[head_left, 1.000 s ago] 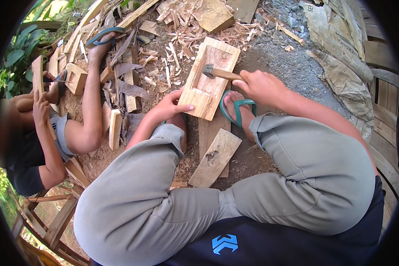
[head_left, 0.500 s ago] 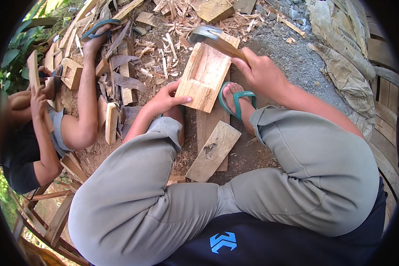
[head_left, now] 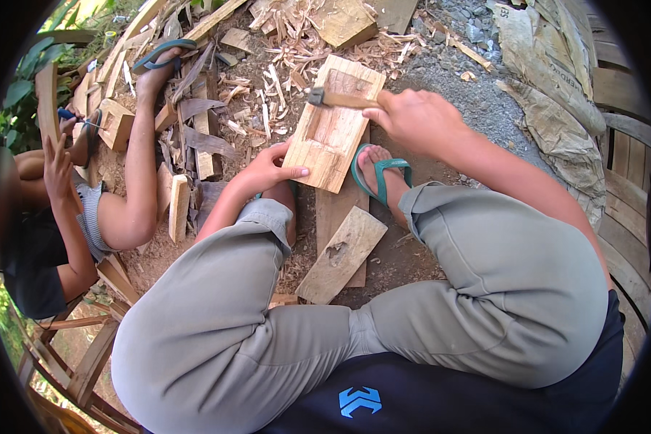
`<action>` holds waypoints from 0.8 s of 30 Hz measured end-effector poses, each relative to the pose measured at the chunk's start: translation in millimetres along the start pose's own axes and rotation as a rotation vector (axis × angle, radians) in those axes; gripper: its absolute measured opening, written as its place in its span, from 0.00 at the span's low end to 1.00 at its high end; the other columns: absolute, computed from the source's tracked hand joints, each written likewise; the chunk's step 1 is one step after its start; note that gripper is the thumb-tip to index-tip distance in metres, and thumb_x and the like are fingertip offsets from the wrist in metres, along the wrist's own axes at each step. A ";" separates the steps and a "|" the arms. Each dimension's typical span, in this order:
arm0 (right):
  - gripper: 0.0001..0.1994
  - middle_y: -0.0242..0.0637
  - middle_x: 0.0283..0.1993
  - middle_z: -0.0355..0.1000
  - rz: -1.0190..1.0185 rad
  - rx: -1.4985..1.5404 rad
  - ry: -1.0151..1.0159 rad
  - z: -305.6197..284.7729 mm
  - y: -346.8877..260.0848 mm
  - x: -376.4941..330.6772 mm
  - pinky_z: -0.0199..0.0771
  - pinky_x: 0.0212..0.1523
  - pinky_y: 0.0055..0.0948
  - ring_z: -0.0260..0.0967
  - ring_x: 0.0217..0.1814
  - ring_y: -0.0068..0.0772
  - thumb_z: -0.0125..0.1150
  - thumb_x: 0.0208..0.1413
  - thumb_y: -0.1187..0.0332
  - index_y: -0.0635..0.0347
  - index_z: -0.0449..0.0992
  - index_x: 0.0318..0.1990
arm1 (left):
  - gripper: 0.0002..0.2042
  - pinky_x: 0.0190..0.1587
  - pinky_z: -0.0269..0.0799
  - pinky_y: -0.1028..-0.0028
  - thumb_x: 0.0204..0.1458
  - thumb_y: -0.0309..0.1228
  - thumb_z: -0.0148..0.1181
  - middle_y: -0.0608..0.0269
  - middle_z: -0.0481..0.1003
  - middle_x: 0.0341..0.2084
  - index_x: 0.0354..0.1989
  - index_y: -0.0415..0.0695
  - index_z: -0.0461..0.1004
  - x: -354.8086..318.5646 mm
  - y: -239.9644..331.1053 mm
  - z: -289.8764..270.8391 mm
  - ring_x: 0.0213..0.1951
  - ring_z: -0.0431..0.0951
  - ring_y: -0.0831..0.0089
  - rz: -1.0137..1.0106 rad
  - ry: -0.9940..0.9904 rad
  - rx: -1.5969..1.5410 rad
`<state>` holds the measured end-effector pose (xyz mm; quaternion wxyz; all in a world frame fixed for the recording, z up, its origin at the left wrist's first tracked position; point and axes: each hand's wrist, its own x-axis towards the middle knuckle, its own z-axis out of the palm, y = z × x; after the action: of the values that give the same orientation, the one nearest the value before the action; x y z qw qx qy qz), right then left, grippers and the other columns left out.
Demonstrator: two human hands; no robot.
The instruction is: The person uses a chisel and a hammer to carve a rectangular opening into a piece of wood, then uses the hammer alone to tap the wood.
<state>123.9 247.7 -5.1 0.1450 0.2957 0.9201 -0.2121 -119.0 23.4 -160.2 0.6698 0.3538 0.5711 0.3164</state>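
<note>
A pale wooden block (head_left: 320,160) with a long rectangular hollow cut into its upper face lies tilted in front of me. My left hand (head_left: 271,168) grips its near left edge, thumb on top and fingers down the side. In my right hand (head_left: 419,119) is a hammer (head_left: 351,100), fingers wrapped round its wooden handle. Its dark metal head is over the hollow's left side; whether it touches the wood I cannot tell. Beneath the block, a plank (head_left: 333,210) lies on the ground, and a shorter board (head_left: 342,253) with a dark knot rests across it.
At the left, another person (head_left: 72,195) sits holding a wooden piece (head_left: 47,101) upright. Wood shavings (head_left: 275,79) and offcuts cover the ground ahead. Grey gravel (head_left: 477,94) and a crumpled paper sack (head_left: 550,87) are to the right, beside a slatted wooden structure (head_left: 629,188).
The hammer has come down and turned, its head now lower over the hollow. My left hand still holds the block. The other person's hand and wooden piece have shifted slightly.
</note>
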 end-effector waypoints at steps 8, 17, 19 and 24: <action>0.22 0.54 0.25 0.75 0.013 -0.015 0.022 17.5 15.1 7.1 0.75 0.29 0.50 0.77 0.29 0.58 0.49 0.70 0.48 0.62 0.74 0.43 | 0.31 0.62 0.66 0.69 0.47 0.39 0.77 0.58 0.78 0.53 0.59 0.38 0.76 -0.2 8.0 1.2 0.56 0.74 0.70 -0.050 0.025 0.054; 0.23 0.54 0.32 0.79 0.079 0.001 -0.128 28.0 7.4 -12.4 0.80 0.37 0.55 0.80 0.37 0.58 0.46 0.70 0.49 0.61 0.76 0.41 | 0.37 0.65 0.63 0.68 0.47 0.37 0.77 0.56 0.77 0.55 0.66 0.40 0.69 -1.3 13.1 8.0 0.58 0.73 0.69 -0.065 0.038 -0.016; 0.24 0.55 0.33 0.79 0.095 0.045 -0.087 -5.0 -4.5 -4.6 0.80 0.38 0.55 0.80 0.38 0.60 0.47 0.70 0.47 0.61 0.76 0.41 | 0.38 0.65 0.64 0.68 0.47 0.37 0.78 0.55 0.77 0.55 0.66 0.39 0.69 -1.1 9.7 4.5 0.58 0.73 0.69 -0.062 0.026 -0.027; 0.26 0.53 0.36 0.80 0.151 0.016 -0.168 26.0 9.6 -15.0 0.81 0.41 0.52 0.80 0.41 0.58 0.44 0.70 0.46 0.61 0.77 0.44 | 0.37 0.63 0.65 0.68 0.47 0.38 0.77 0.56 0.78 0.54 0.65 0.37 0.70 0.8 11.4 7.4 0.57 0.74 0.69 -0.079 -0.018 -0.061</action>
<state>145.2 235.1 -24.6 0.2349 0.3463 0.8781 -0.2320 -111.8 29.4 -150.4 0.6974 0.3134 0.5686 0.3036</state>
